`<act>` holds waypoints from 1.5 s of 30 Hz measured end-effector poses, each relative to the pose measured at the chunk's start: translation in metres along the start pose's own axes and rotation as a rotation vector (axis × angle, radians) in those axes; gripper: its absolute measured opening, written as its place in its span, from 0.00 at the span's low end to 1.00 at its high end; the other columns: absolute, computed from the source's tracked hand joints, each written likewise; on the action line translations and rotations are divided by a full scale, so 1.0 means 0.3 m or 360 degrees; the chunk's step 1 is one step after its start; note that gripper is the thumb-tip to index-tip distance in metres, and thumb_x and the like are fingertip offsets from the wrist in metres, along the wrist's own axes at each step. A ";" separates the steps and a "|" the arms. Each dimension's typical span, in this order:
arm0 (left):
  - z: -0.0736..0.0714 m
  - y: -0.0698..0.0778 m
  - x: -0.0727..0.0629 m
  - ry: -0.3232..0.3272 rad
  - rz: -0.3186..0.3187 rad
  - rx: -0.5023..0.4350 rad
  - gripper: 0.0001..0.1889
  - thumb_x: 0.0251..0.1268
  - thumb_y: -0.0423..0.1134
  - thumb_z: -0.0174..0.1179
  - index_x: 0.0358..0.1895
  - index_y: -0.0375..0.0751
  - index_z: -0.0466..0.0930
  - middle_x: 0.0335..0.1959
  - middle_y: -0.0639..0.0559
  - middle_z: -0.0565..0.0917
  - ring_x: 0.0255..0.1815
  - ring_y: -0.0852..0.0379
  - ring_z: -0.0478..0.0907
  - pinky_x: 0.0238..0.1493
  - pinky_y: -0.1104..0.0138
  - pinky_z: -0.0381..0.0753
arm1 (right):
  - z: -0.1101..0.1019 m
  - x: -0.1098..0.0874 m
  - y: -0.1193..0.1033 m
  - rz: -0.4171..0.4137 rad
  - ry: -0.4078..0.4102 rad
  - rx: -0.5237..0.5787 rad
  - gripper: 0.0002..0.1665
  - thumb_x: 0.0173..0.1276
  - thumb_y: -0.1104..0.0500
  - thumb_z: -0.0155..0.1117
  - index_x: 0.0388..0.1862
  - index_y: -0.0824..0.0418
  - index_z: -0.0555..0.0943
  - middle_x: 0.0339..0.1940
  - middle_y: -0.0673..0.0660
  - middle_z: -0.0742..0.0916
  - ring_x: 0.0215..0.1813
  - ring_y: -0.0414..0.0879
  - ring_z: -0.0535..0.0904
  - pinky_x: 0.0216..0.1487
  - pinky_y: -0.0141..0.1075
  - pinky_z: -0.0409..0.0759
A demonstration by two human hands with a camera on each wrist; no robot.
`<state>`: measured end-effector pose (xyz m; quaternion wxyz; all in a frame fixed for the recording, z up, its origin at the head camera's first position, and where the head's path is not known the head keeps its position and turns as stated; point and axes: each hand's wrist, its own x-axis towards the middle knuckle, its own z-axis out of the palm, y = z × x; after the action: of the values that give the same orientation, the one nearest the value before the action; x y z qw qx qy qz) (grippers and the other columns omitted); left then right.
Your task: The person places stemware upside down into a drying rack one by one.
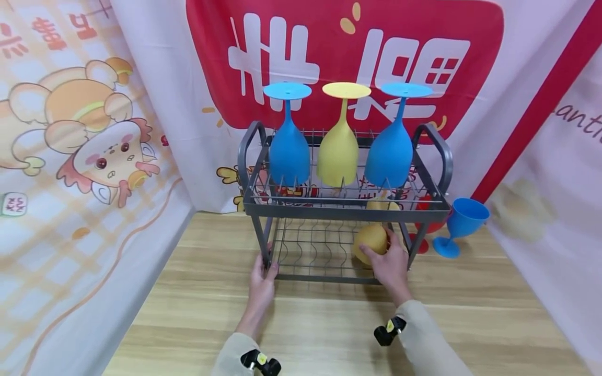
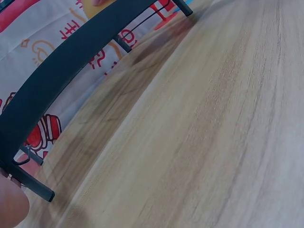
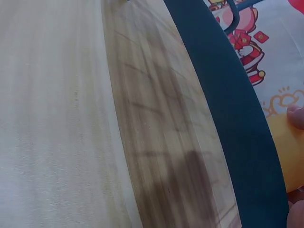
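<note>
Printed cloth (image 1: pixel 155 94) hangs behind and beside a wood-grain table (image 1: pixel 324 329), where a dark two-tier rack (image 1: pixel 329 211) stands. Only the head view takes in the upper tier, with three upturned goblets in a row: a blue goblet on the left (image 1: pixel 289 156), a pale yellow goblet (image 1: pixel 338 156) in the middle and a blue goblet on the right (image 1: pixel 389 156). It also shows the left hand (image 1: pixel 261 284) gripping the rack's front left post low down, thumb to the front; the left wrist view catches just a bit of that hand at its edge, but shows the rack's feet (image 2: pixel 45 190) on the wood.

At the right end of the lower tier, the right hand (image 1: pixel 392 263) holds a deeper yellow goblet (image 1: pixel 369 244), pinching its bowl between thumb and fingers. The right wrist view shows part of this grip beyond the curved front rail; whether the goblet touches the wires cannot be told. Right of the rack, the head view has a red goblet (image 1: pixel 418 243), partly hidden, and an upright blue goblet (image 1: pixel 465 216) on the table.
</note>
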<state>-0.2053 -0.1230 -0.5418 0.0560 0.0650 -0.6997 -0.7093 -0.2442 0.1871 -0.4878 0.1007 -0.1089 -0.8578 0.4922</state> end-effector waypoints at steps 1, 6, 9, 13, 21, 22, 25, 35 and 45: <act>0.002 -0.002 0.002 0.0001 0.0013 -0.0001 0.31 0.82 0.34 0.51 0.82 0.63 0.62 0.87 0.39 0.57 0.88 0.35 0.52 0.85 0.34 0.50 | -0.001 0.006 0.001 0.0011 -0.0001 0.0002 0.54 0.70 0.49 0.76 0.85 0.61 0.58 0.79 0.70 0.74 0.77 0.65 0.74 0.74 0.59 0.78; 0.007 -0.012 0.006 0.0018 0.0084 -0.0018 0.30 0.82 0.33 0.51 0.82 0.56 0.63 0.87 0.36 0.56 0.88 0.33 0.52 0.84 0.35 0.52 | 0.002 0.027 0.002 0.0023 -0.0031 0.0032 0.53 0.72 0.49 0.74 0.87 0.60 0.56 0.81 0.69 0.72 0.78 0.65 0.72 0.76 0.60 0.75; 0.006 -0.015 0.004 0.0007 0.0069 -0.0026 0.31 0.82 0.33 0.51 0.82 0.58 0.62 0.87 0.37 0.56 0.88 0.34 0.52 0.84 0.35 0.52 | 0.007 0.036 0.008 0.0028 -0.0025 0.0051 0.53 0.72 0.48 0.74 0.86 0.59 0.56 0.81 0.68 0.71 0.78 0.64 0.72 0.77 0.61 0.74; 0.002 -0.016 0.001 -0.0023 0.0021 -0.0035 0.32 0.82 0.35 0.51 0.82 0.64 0.61 0.88 0.39 0.54 0.89 0.35 0.50 0.85 0.35 0.49 | 0.013 0.047 0.023 0.0018 0.0001 0.0073 0.53 0.71 0.47 0.75 0.86 0.58 0.57 0.81 0.66 0.72 0.78 0.64 0.73 0.77 0.61 0.75; 0.001 -0.012 0.004 -0.0056 0.0015 -0.0074 0.32 0.82 0.34 0.51 0.83 0.62 0.60 0.88 0.43 0.55 0.89 0.38 0.51 0.86 0.37 0.51 | 0.021 0.066 0.040 -0.0071 -0.0028 0.0032 0.51 0.74 0.45 0.72 0.87 0.51 0.57 0.79 0.65 0.75 0.75 0.63 0.76 0.76 0.61 0.75; 0.001 -0.012 0.004 -0.0056 0.0009 -0.0080 0.32 0.82 0.34 0.51 0.83 0.61 0.60 0.88 0.43 0.55 0.89 0.38 0.51 0.86 0.38 0.51 | 0.022 0.067 0.041 -0.0071 -0.0038 0.0021 0.51 0.74 0.45 0.71 0.87 0.50 0.56 0.79 0.64 0.75 0.75 0.62 0.76 0.76 0.61 0.75; 0.001 -0.015 0.005 -0.0041 0.0008 -0.0091 0.32 0.82 0.33 0.51 0.84 0.58 0.60 0.88 0.42 0.55 0.89 0.38 0.51 0.86 0.38 0.52 | 0.024 0.071 0.042 -0.0085 -0.0074 -0.0005 0.51 0.75 0.45 0.70 0.88 0.48 0.54 0.80 0.64 0.74 0.77 0.63 0.74 0.77 0.62 0.74; 0.004 -0.022 0.001 -0.0020 0.0026 -0.0129 0.31 0.83 0.35 0.51 0.83 0.59 0.60 0.88 0.41 0.55 0.89 0.39 0.51 0.86 0.40 0.52 | 0.034 0.071 0.045 -0.0052 -0.0102 -0.0034 0.57 0.72 0.45 0.74 0.89 0.46 0.50 0.84 0.62 0.69 0.81 0.66 0.70 0.77 0.61 0.73; 0.016 -0.025 -0.003 0.0030 0.0027 -0.0244 0.31 0.82 0.32 0.52 0.83 0.52 0.62 0.87 0.42 0.57 0.89 0.41 0.50 0.88 0.43 0.49 | 0.062 0.029 0.038 -0.0051 0.0198 0.0054 0.58 0.66 0.44 0.79 0.87 0.48 0.57 0.84 0.58 0.72 0.81 0.59 0.72 0.78 0.56 0.75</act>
<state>-0.2050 -0.1179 -0.5492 0.0734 0.0614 -0.6433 -0.7596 -0.2568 0.1800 -0.5063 0.1633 -0.1239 -0.8430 0.4972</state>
